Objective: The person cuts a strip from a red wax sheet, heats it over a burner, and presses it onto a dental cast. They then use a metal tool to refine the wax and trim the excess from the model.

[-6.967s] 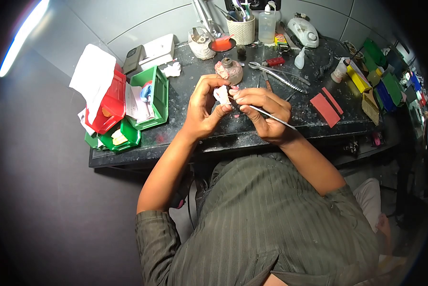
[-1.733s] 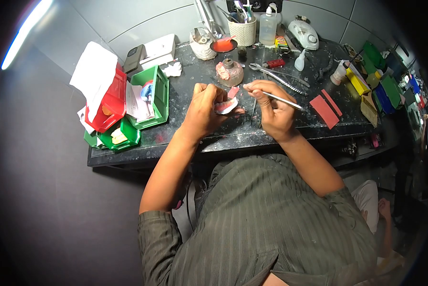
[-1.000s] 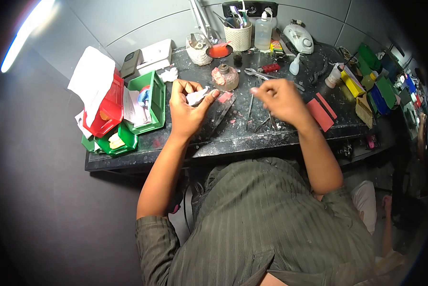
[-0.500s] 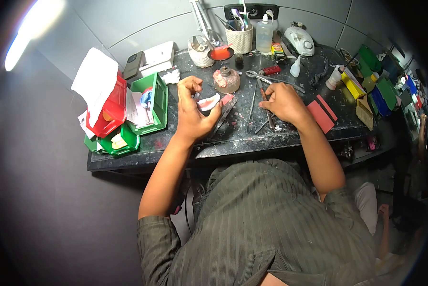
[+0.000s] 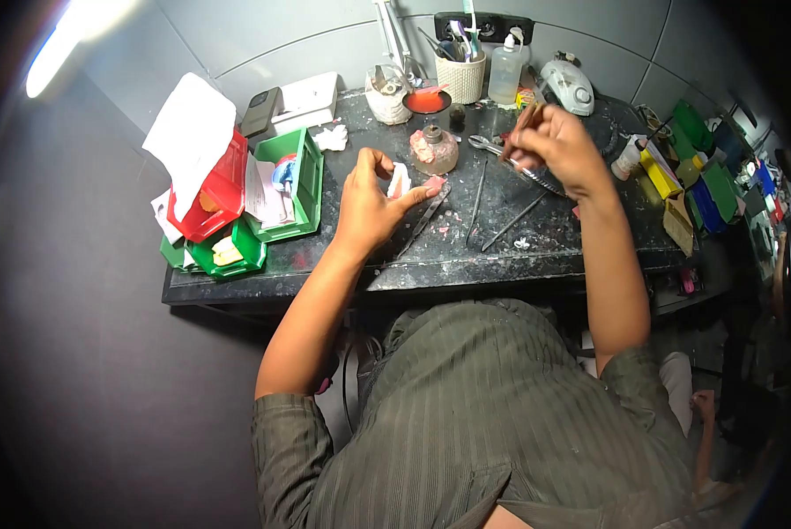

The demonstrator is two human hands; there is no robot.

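Note:
My left hand point(image 5: 373, 204) holds a small pink and white dental piece point(image 5: 399, 182) between its fingers, above the black worktop point(image 5: 316, 264). A pink bit point(image 5: 434, 183) shows at my left thumb tip, over a flat blade point(image 5: 423, 219) on the worktop. To the right, my right hand point(image 5: 556, 152) is raised and pinches a brown-handled tool point(image 5: 524, 122), slightly blurred. Below it lie silver pliers point(image 5: 494, 148) and two thin dark tools point(image 5: 477, 201). A glass burner point(image 5: 433, 150) with pink wax on it stands between my hands.
Green point(image 5: 305, 189) and red point(image 5: 223, 189) bins stand at the left with papers. Along the back are a jar point(image 5: 386, 99), a dish of red wax point(image 5: 426, 103), a brush holder point(image 5: 460, 78) and a clear bottle point(image 5: 505, 75). Another person's hand point(image 5: 703, 401) shows at the lower right.
My right hand has lifted the brown-handled tool off the worktop, moving up and right. The dental piece in my left hand has turned to a more upright angle. The view has shifted slightly.

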